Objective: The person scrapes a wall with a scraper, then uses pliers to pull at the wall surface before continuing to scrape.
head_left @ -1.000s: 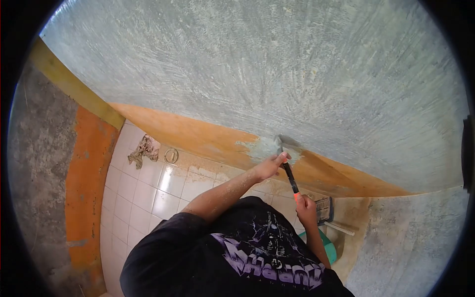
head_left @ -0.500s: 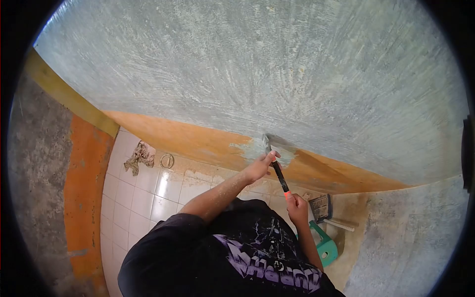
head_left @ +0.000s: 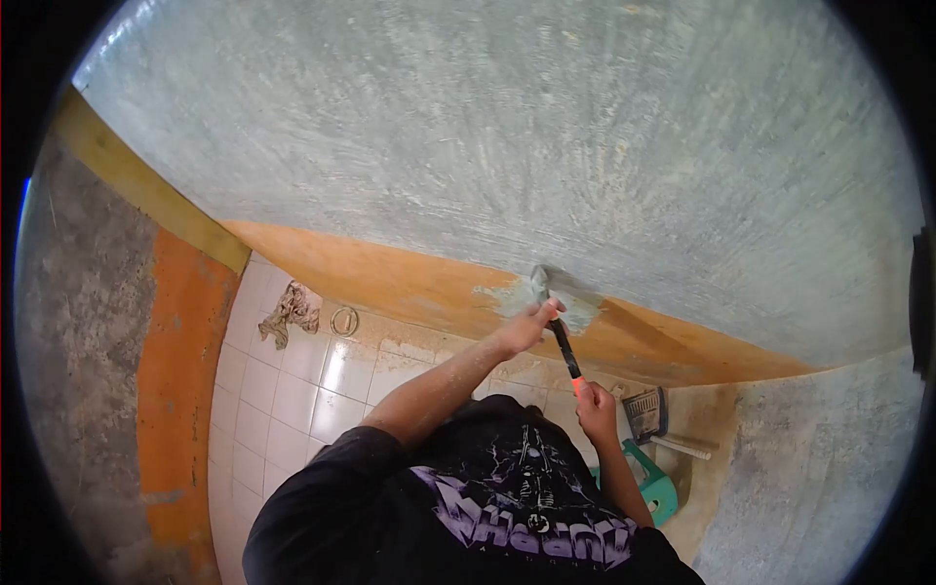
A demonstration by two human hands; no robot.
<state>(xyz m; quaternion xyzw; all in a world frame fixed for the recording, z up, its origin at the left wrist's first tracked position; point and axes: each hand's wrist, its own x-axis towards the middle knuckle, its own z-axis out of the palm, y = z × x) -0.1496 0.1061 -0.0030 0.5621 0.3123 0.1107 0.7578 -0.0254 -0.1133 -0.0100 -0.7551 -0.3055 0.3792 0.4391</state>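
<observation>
Both hands hold a long scraper [head_left: 565,349] with a black handle that turns orange near its lower end. My left hand [head_left: 527,329] is closed on the handle's upper part, close to the blade. Lower down, my right hand [head_left: 597,411] wraps around the orange end. The blade sits at the wall, by the border between the grey scraped surface [head_left: 458,146] and the orange painted band [head_left: 390,271]. Around the blade, a pale patch [head_left: 505,296] shows in the orange paint. The blade's exact edge is hard to make out.
On the tiled floor [head_left: 258,385] to the left lie a crumpled rag [head_left: 290,314] and a ring-shaped item [head_left: 344,321]. A green plastic stool [head_left: 659,490] stands by my right arm, near a dark tray-like object [head_left: 643,413]. Pale debris [head_left: 402,351] lies along the wall's foot.
The view has shifted slightly, so the scene sits a little further right. Both hands keep their grip on the scraper, whose blade stays at the pale patch.
</observation>
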